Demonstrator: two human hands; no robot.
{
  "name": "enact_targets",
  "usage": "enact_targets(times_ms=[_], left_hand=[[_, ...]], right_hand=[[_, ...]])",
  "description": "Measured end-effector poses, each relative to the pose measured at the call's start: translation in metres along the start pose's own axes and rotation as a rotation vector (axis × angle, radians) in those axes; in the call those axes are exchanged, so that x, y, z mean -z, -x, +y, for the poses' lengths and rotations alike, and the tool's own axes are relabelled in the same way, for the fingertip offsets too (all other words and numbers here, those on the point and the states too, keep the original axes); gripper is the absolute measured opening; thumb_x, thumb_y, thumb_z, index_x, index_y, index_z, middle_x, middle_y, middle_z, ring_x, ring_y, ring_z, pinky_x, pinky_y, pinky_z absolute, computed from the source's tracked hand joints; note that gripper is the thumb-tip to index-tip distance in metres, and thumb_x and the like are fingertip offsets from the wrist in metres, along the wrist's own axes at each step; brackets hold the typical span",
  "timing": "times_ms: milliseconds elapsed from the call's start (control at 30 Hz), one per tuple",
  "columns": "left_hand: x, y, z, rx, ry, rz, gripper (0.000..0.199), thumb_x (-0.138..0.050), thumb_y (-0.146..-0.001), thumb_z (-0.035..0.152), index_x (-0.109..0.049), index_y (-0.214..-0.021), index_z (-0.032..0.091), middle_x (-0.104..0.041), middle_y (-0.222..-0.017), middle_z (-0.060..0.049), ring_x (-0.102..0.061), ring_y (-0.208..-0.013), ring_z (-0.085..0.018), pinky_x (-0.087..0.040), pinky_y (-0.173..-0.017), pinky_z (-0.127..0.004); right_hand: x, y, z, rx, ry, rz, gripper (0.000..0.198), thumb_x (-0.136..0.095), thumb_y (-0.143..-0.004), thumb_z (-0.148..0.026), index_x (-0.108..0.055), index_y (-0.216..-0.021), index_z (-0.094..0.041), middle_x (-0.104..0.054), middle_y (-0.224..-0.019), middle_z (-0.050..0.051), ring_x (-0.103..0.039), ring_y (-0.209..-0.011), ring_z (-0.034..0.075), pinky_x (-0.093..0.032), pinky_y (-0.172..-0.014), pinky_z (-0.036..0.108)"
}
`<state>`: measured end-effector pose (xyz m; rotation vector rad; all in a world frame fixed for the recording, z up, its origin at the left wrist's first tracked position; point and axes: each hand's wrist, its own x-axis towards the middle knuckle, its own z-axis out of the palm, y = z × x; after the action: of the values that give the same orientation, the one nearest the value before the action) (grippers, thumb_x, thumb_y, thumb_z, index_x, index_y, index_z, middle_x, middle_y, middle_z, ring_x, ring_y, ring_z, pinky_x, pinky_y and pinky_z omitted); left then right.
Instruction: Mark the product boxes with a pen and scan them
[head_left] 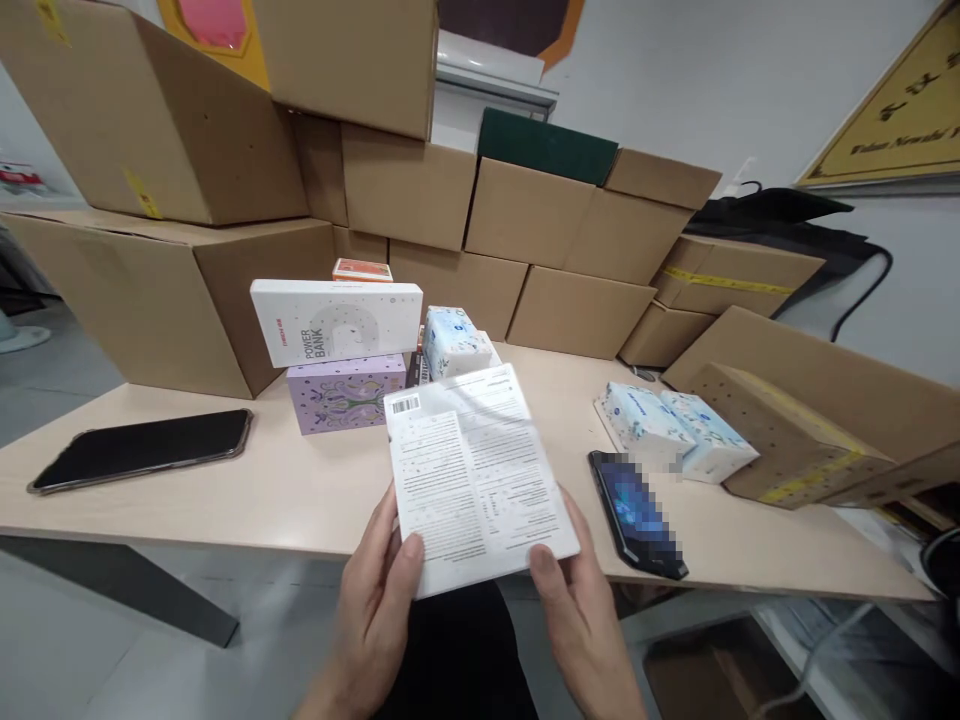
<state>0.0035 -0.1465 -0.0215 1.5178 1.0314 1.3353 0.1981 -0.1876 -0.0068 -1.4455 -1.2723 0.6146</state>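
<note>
Both of my hands hold a flat white box [480, 480] with two columns of fine print and a barcode at its upper left corner. My left hand [375, 600] grips the lower left edge, thumb on the printed face. On the lower right edge is my right hand [581, 600], its thumb also on the face. The other fingers are mostly hidden behind the box. Beyond it, a white power bank box [337, 325] leans on its long side on top of a purple patterned box [341, 395]. Beside these stands a blue-and-white floral tissue pack [452, 345].
A black phone [146, 450] lies at the left, and a second phone [637, 515] with a lit screen lies at the right. Behind that are two floral tissue packs [679, 430]. Stacked cardboard boxes [412, 190] wall off the back of the table [300, 490].
</note>
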Motion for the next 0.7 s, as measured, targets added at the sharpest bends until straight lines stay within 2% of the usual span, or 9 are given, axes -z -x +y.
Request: enact_targets(times_ms=[100,200,267,333,433,500,600,700], left_hand=[[-0.014,-0.007,0.002,-0.092,0.063,-0.106,0.059,-0.045,-0.102,0.037,-0.026,-0.157,0.029,-0.038,-0.161,-0.004,-0.036,-0.148,-0.027,-0.040,-0.119,-0.041],[-0.023,-0.022,0.000,-0.170,-0.040,-0.264,0.061,-0.046,-0.102,0.038,-0.024,-0.158,0.028,-0.036,-0.162,-0.007,-0.035,-0.149,-0.027,-0.035,-0.122,-0.045],[-0.026,-0.032,-0.006,-0.217,-0.166,-0.289,0.057,-0.047,-0.101,0.038,-0.033,-0.155,0.025,-0.042,-0.158,-0.008,-0.038,-0.147,-0.028,-0.034,-0.122,-0.048],[-0.028,-0.040,-0.015,-0.248,-0.255,-0.242,0.050,-0.047,-0.101,0.038,-0.045,-0.148,0.023,-0.054,-0.149,-0.010,-0.047,-0.140,-0.028,-0.040,-0.117,-0.050],[-0.029,-0.046,-0.027,-0.266,-0.316,-0.133,0.041,-0.049,-0.099,0.036,-0.056,-0.137,0.020,-0.065,-0.133,-0.012,-0.058,-0.127,-0.027,-0.049,-0.108,-0.049],[-0.029,-0.048,-0.031,-0.279,-0.338,-0.095,0.038,-0.051,-0.098,0.034,-0.060,-0.132,0.019,-0.068,-0.127,-0.013,-0.061,-0.122,-0.027,-0.052,-0.104,-0.048],[-0.029,-0.047,-0.031,-0.301,-0.362,-0.103,0.034,-0.052,-0.097,0.031,-0.063,-0.127,0.019,-0.070,-0.122,-0.012,-0.063,-0.118,-0.026,-0.054,-0.101,-0.046],[-0.029,-0.047,-0.027,-0.307,-0.385,-0.119,0.033,-0.052,-0.097,0.029,-0.064,-0.126,0.020,-0.071,-0.120,-0.011,-0.064,-0.116,-0.025,-0.056,-0.098,-0.045]], right_hand=[[0.017,-0.006,-0.003,0.018,-0.091,0.137,0.070,-0.060,-0.091,-0.049,-0.038,-0.152,-0.023,-0.055,-0.146,0.015,-0.060,-0.124,0.030,-0.056,-0.093,0.044],[0.038,-0.021,-0.008,0.061,-0.088,0.306,0.067,-0.060,-0.090,-0.048,-0.042,-0.150,-0.022,-0.057,-0.142,0.016,-0.061,-0.120,0.030,-0.054,-0.095,0.048],[0.053,-0.040,-0.012,0.129,0.029,0.410,0.065,-0.061,-0.089,-0.048,-0.046,-0.147,-0.022,-0.057,-0.140,0.015,-0.059,-0.121,0.030,-0.051,-0.097,0.049],[0.066,-0.067,-0.013,0.216,0.245,0.478,0.064,-0.062,-0.086,-0.051,-0.051,-0.142,-0.022,-0.056,-0.135,0.015,-0.055,-0.121,0.030,-0.050,-0.096,0.049],[0.082,-0.120,-0.002,0.337,0.540,0.509,0.065,-0.061,-0.084,-0.051,-0.053,-0.140,-0.019,-0.053,-0.128,0.016,-0.047,-0.125,0.030,-0.048,-0.098,0.048],[0.090,-0.154,0.013,0.363,0.618,0.483,0.068,-0.060,-0.083,-0.050,-0.052,-0.141,-0.015,-0.045,-0.130,0.018,-0.044,-0.126,0.030,-0.051,-0.091,0.043],[0.099,-0.191,0.038,0.339,0.755,0.426,0.067,-0.060,-0.083,-0.047,-0.053,-0.139,-0.011,-0.039,-0.131,0.021,-0.045,-0.123,0.031,-0.049,-0.093,0.045],[0.105,-0.207,0.051,0.196,0.898,0.388,0.067,-0.061,-0.085,-0.044,-0.050,-0.142,-0.011,-0.037,-0.130,0.022,-0.049,-0.118,0.033,-0.045,-0.097,0.049]])
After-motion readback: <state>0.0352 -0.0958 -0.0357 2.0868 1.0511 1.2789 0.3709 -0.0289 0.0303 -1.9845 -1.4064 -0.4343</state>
